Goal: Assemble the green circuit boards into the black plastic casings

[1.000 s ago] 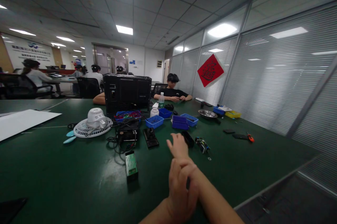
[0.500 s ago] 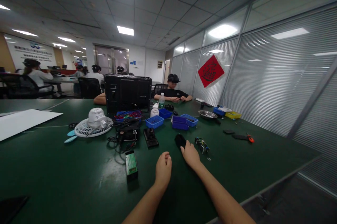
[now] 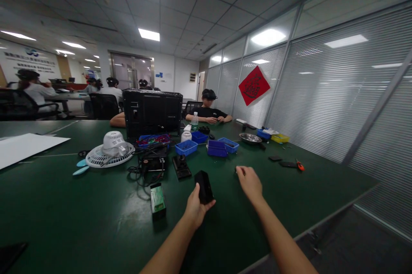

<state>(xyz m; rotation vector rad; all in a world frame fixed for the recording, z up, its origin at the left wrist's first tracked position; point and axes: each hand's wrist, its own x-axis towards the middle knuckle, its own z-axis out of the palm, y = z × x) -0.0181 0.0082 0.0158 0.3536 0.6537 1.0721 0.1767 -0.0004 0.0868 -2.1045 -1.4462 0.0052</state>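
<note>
My left hand (image 3: 195,208) is closed around a small black box (image 3: 204,187) and holds it just above the green table (image 3: 96,205). To its right, my right hand (image 3: 249,181) reaches forward, palm down, over a small dark part whose edge shows at its fingertips. The fingers are hidden behind the back of the hand. A green block (image 3: 157,200) lies on the table left of my left hand.
Ahead lie a black module (image 3: 181,166), a cabled unit (image 3: 152,164), a white fan (image 3: 108,151), blue bins (image 3: 219,148), a metal bowl (image 3: 250,138) and a big black case (image 3: 152,113). An orange-handled tool (image 3: 299,165) lies right. A person (image 3: 209,111) sits across.
My hands have come apart. The black box has passed from under my right hand into my left, nearer me. My right hand has moved right over the small dark part.
</note>
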